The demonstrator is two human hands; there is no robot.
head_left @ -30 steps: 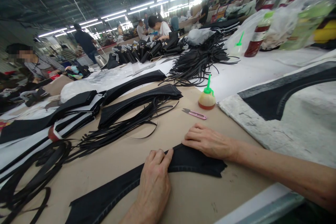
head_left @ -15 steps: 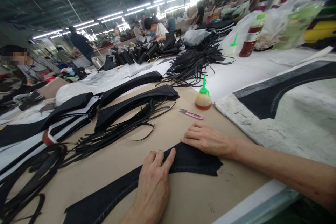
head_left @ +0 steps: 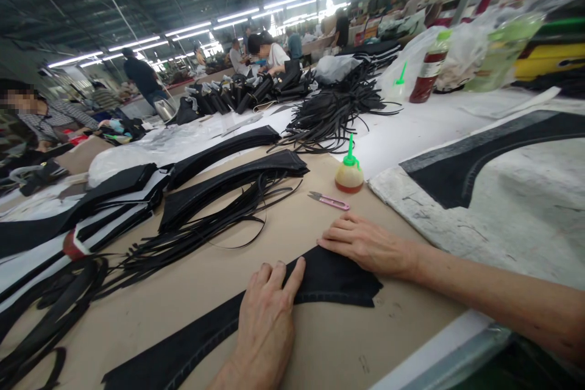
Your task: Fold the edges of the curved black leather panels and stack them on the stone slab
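A curved black fabric piece [head_left: 333,277] with a pale stitched line along its lower edge lies flat on the tan work surface [head_left: 292,225]. Across its narrow middle rests my left hand [head_left: 269,311], fingers stretched out and pressing on the cloth. My right hand [head_left: 365,244] lies flat on the wider right end, fingertips at the upper edge. Just beyond it are pink-handled thread snips [head_left: 329,200] and a squat glue bottle [head_left: 349,175] with a green nozzle and amber liquid inside.
Bundled black strips [head_left: 196,244] and stacked black pieces [head_left: 233,180] lie to the left. On the right, another black piece [head_left: 439,170] sits on a whitish stained board [head_left: 516,225]. A bottle of red liquid [head_left: 428,70] stands farther back. Several people work in the background.
The view has shifted slightly, so the table things appear a little farther left. Both hands stay on the black fabric piece, with hardly any visible movement.
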